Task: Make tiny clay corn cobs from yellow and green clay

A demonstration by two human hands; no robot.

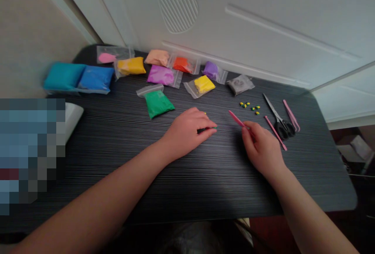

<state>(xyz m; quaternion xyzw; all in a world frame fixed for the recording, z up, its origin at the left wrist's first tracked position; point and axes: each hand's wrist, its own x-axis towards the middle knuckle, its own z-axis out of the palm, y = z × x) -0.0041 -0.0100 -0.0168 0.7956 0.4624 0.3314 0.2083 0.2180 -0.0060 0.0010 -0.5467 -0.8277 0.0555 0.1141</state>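
My left hand [190, 131] is over the middle of the dark table, thumb and forefinger pinched on a tiny piece of green clay [215, 128]. Just behind those fingers a speck of yellow clay [205, 113] shows, mostly hidden. To the right, my right hand [262, 146] grips a pink plastic clay knife [236, 118], its blade pointing up and left, apart from the left fingertips. Beyond the knife lie several small yellow-and-green clay pieces [253, 108]. A green clay bag [158, 102] rests beside my left hand, and a yellow clay bag [204, 84] lies farther back.
Black-handled scissors [277, 115], a pink stick tool [275, 133] and pink tweezers [291, 115] lie right of my right hand. More clay bags line the back, including blue [96, 79], purple [211, 70] and grey [240, 84]. A white panel [211, 23] rises behind the table.
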